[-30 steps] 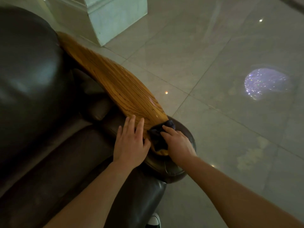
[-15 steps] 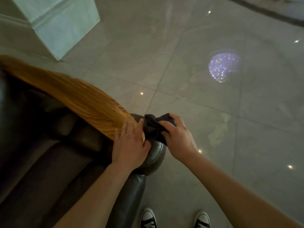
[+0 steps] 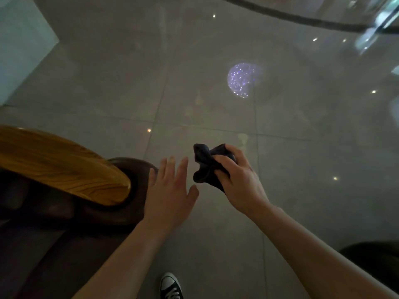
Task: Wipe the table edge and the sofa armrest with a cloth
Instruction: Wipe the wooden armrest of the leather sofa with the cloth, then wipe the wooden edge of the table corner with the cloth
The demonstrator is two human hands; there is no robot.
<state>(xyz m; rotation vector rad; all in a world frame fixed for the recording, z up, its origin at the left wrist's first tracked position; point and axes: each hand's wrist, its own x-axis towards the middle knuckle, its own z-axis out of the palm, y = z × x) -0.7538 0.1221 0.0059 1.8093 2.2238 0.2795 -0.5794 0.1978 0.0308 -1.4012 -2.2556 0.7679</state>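
Both bare forearms are extended forward from the bottom of the view. The left hand is held flat with the palm turned down, its fingers stretched out straight and slightly spread, the thumb set apart to the right. Nothing is gripped by it. The right hand is raised a little further forward, with the wrist bent inward and the back of the hand seen from above. Its fingers are curled tight around a bunched cloth. The two hands are kept near each other without touching

No legible text — none anywhere
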